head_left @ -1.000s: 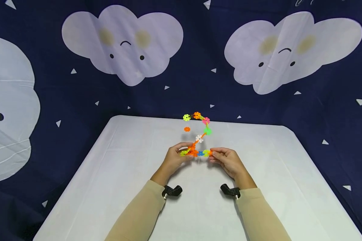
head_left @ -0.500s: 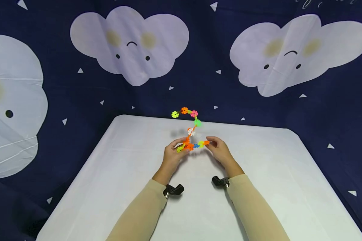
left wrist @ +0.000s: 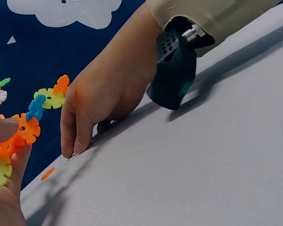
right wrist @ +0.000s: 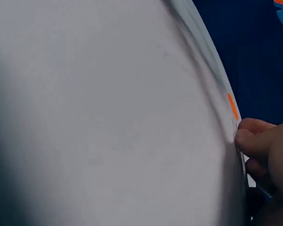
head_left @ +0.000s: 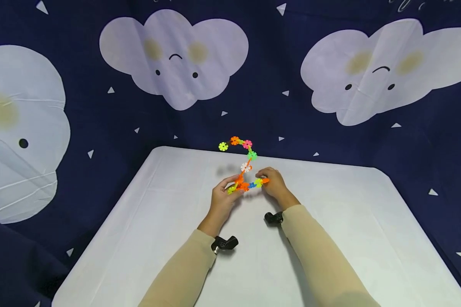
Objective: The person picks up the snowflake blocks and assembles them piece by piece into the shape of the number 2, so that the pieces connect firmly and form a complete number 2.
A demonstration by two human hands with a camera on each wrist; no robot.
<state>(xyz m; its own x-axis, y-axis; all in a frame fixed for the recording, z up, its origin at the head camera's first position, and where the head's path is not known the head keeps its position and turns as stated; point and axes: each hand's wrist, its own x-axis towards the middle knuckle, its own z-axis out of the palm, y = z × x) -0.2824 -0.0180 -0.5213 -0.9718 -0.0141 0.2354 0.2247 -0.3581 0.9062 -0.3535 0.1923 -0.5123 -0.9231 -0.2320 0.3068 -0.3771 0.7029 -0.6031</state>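
Note:
A curling chain of colourful plastic snowflake discs point(head_left: 252, 156) rises from my left hand point(head_left: 220, 204), which pinches its lower orange and yellow discs between thumb and fingers. Its short arm, with a blue disc point(left wrist: 36, 108) and an orange end disc point(left wrist: 61, 84), points right and overlaps my right hand point(head_left: 275, 186) in the head view. That hand reaches down behind the arm, thumb and fingertips close together right at the tabletop. A thin pale sliver point(left wrist: 73, 156) shows at those fingertips; I cannot tell whether they pinch it.
A loose orange snowflake disc point(left wrist: 48, 173) lies on the white table point(head_left: 169, 213), just beyond my right fingertips. A dark blue cloth with clouds point(head_left: 176, 55) hangs behind the table's far edge. Black cameras point(head_left: 224, 243) sit on both wrists.
My right hand has let go of the chain's orange end disc and moved forward and down to the tabletop. The left hand still holds the chain. The head view has shifted slightly.

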